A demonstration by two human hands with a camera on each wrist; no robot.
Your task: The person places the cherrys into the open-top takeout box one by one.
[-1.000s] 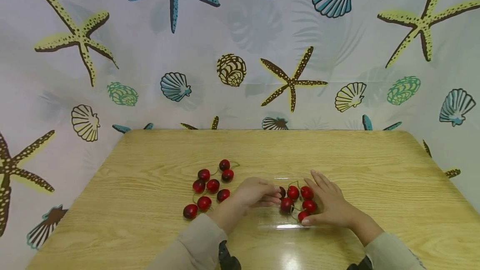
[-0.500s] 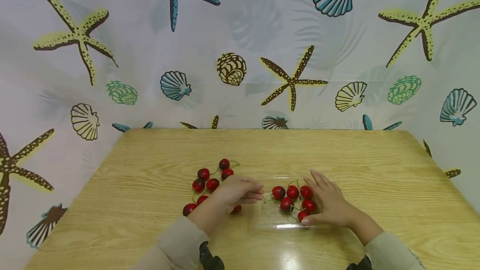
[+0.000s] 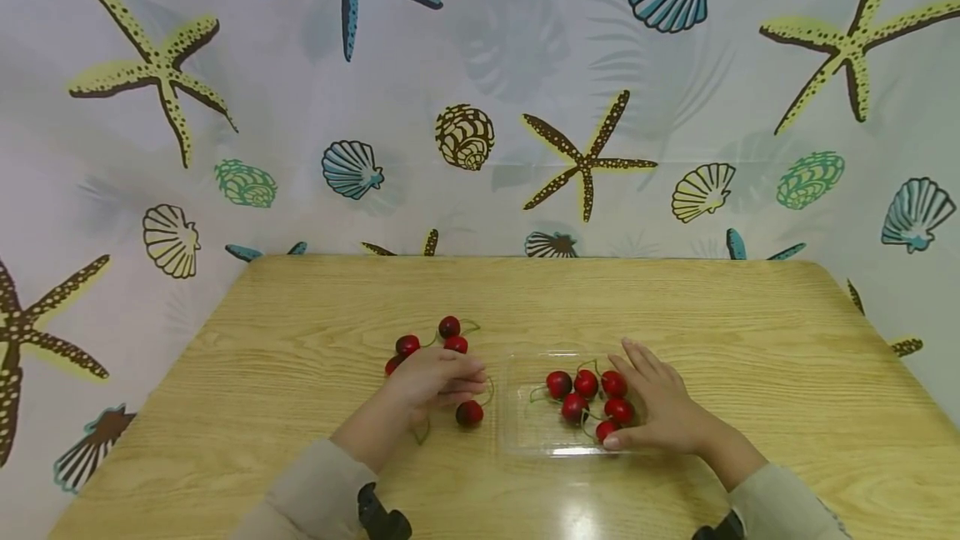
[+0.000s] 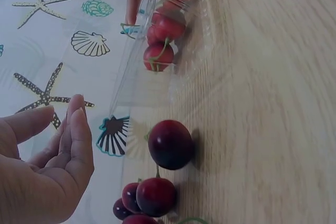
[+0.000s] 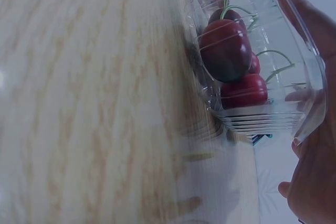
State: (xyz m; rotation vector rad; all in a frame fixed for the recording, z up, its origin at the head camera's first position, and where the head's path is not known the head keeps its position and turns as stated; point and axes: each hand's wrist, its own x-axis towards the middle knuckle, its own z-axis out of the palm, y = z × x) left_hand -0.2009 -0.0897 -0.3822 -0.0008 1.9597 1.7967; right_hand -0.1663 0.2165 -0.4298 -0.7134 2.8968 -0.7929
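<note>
My left hand [image 3: 433,382] hovers over loose red cherries on the left, fingers stretched out and nothing held; it hides some of them in the head view. In the left wrist view, a dark cherry [image 4: 171,144] lies on the table, apart from the fingers. My right hand [image 3: 663,408] rests at the right end of a clear plastic box [image 3: 517,438], fingers spread and straight, thumb by its near edge. Inside that box several red cherries with green stems [image 3: 574,408] lie together, also seen through its wall in the right wrist view.
All this stands on a light wood table [image 3: 315,298]. Loose cherries [image 3: 449,327] lie farther back, left of the box. A curtain [image 3: 480,48] printed with starfish and shells hangs behind the table.
My left hand has moved left, from beside the cherries in the box to above the loose ones. A single cherry now lies left of the box. The right hand has stayed in place.
</note>
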